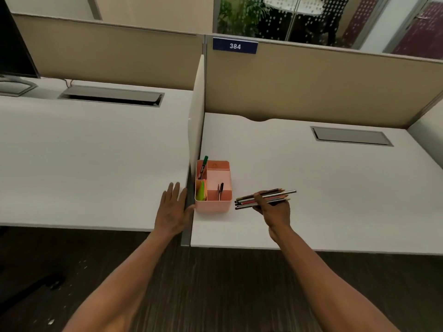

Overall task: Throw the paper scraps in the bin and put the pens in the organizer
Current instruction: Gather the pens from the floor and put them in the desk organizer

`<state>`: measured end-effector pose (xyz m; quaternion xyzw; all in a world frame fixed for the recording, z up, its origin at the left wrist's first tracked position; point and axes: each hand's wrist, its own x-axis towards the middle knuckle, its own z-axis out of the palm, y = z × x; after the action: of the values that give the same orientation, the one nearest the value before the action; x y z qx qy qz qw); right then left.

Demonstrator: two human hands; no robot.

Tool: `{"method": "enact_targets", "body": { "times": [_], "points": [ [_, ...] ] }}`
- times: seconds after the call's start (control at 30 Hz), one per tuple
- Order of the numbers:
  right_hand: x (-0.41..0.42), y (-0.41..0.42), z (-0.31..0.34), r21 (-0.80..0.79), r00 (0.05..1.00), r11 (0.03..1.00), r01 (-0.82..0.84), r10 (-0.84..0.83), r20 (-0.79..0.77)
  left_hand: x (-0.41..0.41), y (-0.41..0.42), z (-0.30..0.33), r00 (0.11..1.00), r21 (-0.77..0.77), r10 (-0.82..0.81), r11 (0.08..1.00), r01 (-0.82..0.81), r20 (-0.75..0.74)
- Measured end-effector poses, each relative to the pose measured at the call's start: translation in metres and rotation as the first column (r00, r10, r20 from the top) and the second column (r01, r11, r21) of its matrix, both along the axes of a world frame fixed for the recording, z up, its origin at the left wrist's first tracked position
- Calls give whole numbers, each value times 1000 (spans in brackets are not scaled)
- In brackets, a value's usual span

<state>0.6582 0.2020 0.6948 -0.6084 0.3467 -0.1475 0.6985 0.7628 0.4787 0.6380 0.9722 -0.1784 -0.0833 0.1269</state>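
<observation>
A pink organizer (pixel 215 207) stands on the right desk against the white divider. Inside it are a green marker (pixel 204 163), bright sticky notes (pixel 201 190) and dark pens (pixel 220 190). My right hand (pixel 274 210) is shut on a bundle of several pencils and pens (pixel 266 197), held level just right of the organizer and a little above the desk. My left hand (pixel 173 209) lies flat and open on the left desk's edge, its thumb touching the organizer's lower left corner. No paper scraps or bin are in view.
A thin white divider (pixel 196 121) separates the two white desks (pixel 335 188). Each desk has a grey cable hatch (pixel 351 136) near the tan partition. A monitor stand (pixel 14 86) sits at far left. Dark floor lies below the desk fronts.
</observation>
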Motion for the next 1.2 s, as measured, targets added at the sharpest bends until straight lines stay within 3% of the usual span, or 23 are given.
{"method": "enact_targets", "body": {
  "times": [0.33,0.67,0.87,1.2],
  "points": [
    [77,18,-34,-197,990,979,-49,22,-138,24,10,-46,999,-78,-15,997,19,41],
    [105,26,-59,-427,950,879,-214,85,-300,26,9,-54,999,-72,-9,997,13,52],
    [102,35,-68,-521,949,815,-254,105,-298,27,8,-57,998,-85,-3,996,8,56],
    [106,39,-80,-585,893,684,-435,246,-377,26,8,-55,998,-105,1,994,5,62]
  ]
}}
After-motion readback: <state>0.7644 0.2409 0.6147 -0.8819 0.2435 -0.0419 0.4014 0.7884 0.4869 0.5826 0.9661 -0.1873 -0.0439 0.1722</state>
